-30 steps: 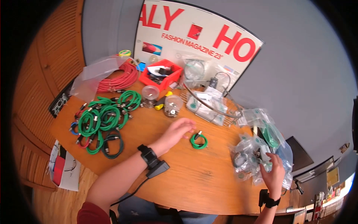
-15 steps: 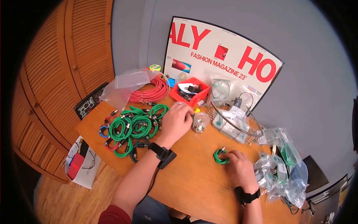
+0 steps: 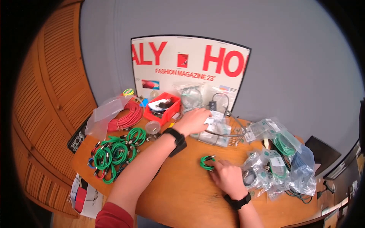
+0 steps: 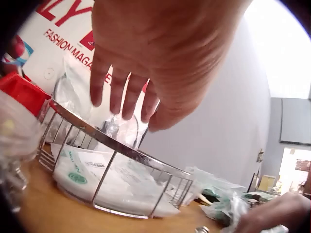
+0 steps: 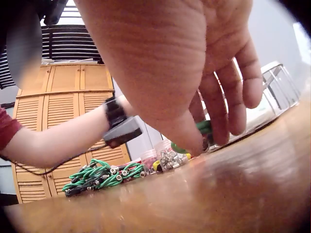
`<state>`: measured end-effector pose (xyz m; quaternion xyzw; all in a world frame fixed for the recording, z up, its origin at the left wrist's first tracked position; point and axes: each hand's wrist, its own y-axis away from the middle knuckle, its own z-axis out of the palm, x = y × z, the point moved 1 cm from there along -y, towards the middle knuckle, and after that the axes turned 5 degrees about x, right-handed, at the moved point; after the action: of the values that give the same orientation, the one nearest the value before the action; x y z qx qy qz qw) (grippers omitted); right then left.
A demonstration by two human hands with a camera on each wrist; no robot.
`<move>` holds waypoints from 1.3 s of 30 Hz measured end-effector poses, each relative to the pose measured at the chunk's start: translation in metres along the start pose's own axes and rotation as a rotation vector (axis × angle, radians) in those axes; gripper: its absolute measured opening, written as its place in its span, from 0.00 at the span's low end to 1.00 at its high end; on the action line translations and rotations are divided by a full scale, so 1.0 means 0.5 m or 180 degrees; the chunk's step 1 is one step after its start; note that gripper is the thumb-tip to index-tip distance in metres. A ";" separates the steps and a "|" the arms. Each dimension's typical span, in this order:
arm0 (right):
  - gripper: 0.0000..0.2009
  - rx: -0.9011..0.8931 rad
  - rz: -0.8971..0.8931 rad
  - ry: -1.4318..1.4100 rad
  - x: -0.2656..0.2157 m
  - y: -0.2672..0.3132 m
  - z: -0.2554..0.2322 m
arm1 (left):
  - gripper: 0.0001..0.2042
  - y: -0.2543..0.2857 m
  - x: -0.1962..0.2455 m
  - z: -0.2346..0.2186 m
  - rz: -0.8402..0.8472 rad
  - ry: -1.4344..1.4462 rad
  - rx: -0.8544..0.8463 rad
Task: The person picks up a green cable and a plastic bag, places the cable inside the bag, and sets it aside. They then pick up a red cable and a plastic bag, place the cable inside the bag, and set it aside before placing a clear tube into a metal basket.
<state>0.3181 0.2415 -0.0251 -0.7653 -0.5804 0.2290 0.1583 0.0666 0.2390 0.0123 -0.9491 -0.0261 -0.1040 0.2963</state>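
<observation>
My left hand (image 3: 193, 121) reaches over the wire basket (image 4: 116, 145), its fingers hanging relaxed above the rim with nothing in them. Inside that basket lie clear plastic bags with white labels (image 4: 92, 162). Low over the table, my right hand (image 3: 229, 178) pinches a small coiled green cable (image 3: 204, 163) with black connectors. From the right wrist, part of the green loop shows between thumb and fingers; the rest is hidden behind them.
Coiled green cables (image 3: 110, 155) are piled at the left, with a red cable coil (image 3: 129, 118) behind. A red bin (image 3: 174, 110) and a clear jar (image 3: 153, 127) stand near the left forearm. Plastic bags of cables (image 3: 258, 163) cover the table's right side.
My right hand has come left from the plastic bags to the small green coil and pinches it. The left hand went left past the jars, then right to above the basket.
</observation>
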 end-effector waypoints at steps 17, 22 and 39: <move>0.04 0.0473 -0.0139 0.0046 0.019 0.012 0.024 | 0.07 -0.087 -0.071 0.078 -0.0510 -0.0828 -0.0540; 0.06 0.0487 -0.0118 -0.0095 0.014 0.010 0.014 | 0.08 -0.086 -0.035 0.011 -0.0356 -0.0934 0.0003; 0.12 0.1348 0.1698 -0.2248 0.045 0.000 0.006 | 0.09 0.291 0.050 -0.045 -0.2322 0.3949 0.0606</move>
<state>0.3215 0.2629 -0.0312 -0.7138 -0.3230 0.6201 0.0397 0.1030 0.1064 -0.0454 -0.6164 -0.1770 -0.7126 0.2844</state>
